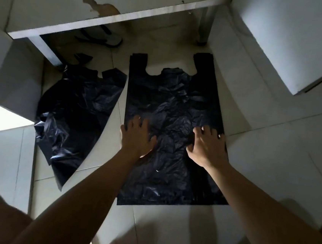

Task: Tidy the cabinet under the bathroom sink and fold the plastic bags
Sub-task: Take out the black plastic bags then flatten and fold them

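Palms down on the flat black bag [175, 103] — left hand [137, 137] splayed, right hand [208, 147] arched, both unclenched, apart

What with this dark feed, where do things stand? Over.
Both open: left hand, right hand pressing bag. Bag flat on floor, unfolded; second bag lies left, apart.

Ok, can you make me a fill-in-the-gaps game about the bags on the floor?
1. The left hand and right hand both rest on the flat bag, whose colour is ____.
2. The crumpled bag lies on the flat bag's ____ side.
3. The flat bag's handles point toward the table, ____ from the person.

Missing words: black; left; away.
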The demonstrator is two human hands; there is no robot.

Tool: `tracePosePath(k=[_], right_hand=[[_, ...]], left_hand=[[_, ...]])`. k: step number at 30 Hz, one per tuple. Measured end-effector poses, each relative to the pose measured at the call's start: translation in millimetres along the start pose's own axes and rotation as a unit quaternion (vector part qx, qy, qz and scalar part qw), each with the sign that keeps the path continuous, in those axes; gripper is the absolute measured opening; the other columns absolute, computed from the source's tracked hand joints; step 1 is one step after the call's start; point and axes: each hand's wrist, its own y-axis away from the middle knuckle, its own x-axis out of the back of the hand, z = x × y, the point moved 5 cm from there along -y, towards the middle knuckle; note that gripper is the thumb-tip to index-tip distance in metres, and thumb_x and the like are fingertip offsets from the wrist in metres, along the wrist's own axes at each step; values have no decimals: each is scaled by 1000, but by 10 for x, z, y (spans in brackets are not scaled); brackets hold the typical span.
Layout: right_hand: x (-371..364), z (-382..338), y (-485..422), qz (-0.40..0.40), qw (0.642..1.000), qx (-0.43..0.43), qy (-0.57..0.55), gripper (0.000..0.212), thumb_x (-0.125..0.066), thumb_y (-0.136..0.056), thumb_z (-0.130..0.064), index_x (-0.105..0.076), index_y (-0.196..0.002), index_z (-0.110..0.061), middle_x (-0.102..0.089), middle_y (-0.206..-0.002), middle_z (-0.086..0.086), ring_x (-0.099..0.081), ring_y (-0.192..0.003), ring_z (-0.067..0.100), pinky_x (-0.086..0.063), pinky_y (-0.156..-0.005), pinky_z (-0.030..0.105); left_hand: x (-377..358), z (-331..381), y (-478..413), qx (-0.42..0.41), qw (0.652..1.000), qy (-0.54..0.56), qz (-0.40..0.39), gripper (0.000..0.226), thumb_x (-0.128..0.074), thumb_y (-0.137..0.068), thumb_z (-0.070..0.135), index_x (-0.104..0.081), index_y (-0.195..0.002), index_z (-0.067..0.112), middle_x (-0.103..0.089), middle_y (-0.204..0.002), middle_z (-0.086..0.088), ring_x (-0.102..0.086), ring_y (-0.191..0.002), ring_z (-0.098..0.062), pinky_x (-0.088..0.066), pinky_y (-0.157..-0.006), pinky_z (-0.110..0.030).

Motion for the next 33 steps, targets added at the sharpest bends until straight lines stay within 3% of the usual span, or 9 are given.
tracePosePath(k=[2,6,11,14,18,24,29,33], right_hand=[[-17,-45,-168,50,998,11,-28,62,-55,-85,-46,-43,-141,-21,-44,-146,14,-44,-131,37,-37,-105,56],[-402,10,-206,-14,997,26,-71,72,-36,-96,-55,-8,-158,-33,-7,-167,6,-6,-153,32,-11,-119,63],[-357,-21,-335,44,996,10,-81,79,-45,-83,-56,-24,-153,-28,-19,-164,9,-14,-151,35,-9,-117,67],[-322,-27,-595,70,994,4,-89,81,-40,-88,-60,-11,-158,-30,-6,-167,7,-4,-153,34,-8,-119,64],[-540,50,-680,69,995,16,-72,73,-25,-96,-65,-3,-159,-34,-3,-168,4,-4,-154,32,-8,-119,64],[-548,52,-686,65,995,14,-79,72,-23,-97,-66,-2,-159,-35,-1,-168,2,-3,-154,31,-8,-119,64],[-490,63,-658,75,993,16,-85,75,-29,-98,-62,6,-158,-36,13,-167,2,7,-154,33,-3,-119,65],[-497,31,-667,67,995,42,-66,70,-27,-99,-59,2,-159,-36,6,-168,1,2,-154,30,-9,-118,66]], left_hand=[[-16,-23,-113,2,999,29,43,75,-43,-94,57,-19,-155,21,-10,-163,-15,-11,-149,-37,-18,-118,-57],[-328,-69,-157,-8,999,32,-11,81,-21,-95,68,8,-158,26,17,-164,-11,15,-150,-35,-1,-119,-60],[-305,-20,-286,5,999,12,51,86,-27,-89,66,0,-157,22,20,-163,-11,19,-149,-37,5,-118,-62],[-260,29,-509,1,998,30,63,85,-23,-92,67,10,-157,22,21,-163,-10,18,-149,-35,2,-119,-61],[-370,16,-599,5,997,11,75,81,-15,-95,67,10,-157,21,14,-165,-11,12,-151,-33,-1,-121,-58],[-363,8,-568,11,996,0,93,82,-17,-96,67,7,-158,19,11,-164,-14,9,-152,-33,-4,-120,-58],[-350,17,-523,1,993,14,113,80,-27,-97,57,5,-158,17,11,-165,-12,8,-152,-30,-5,-122,-55],[-359,8,-542,10,995,0,104,79,-23,-97,59,4,-158,16,10,-165,-14,6,-152,-30,-7,-121,-56]])
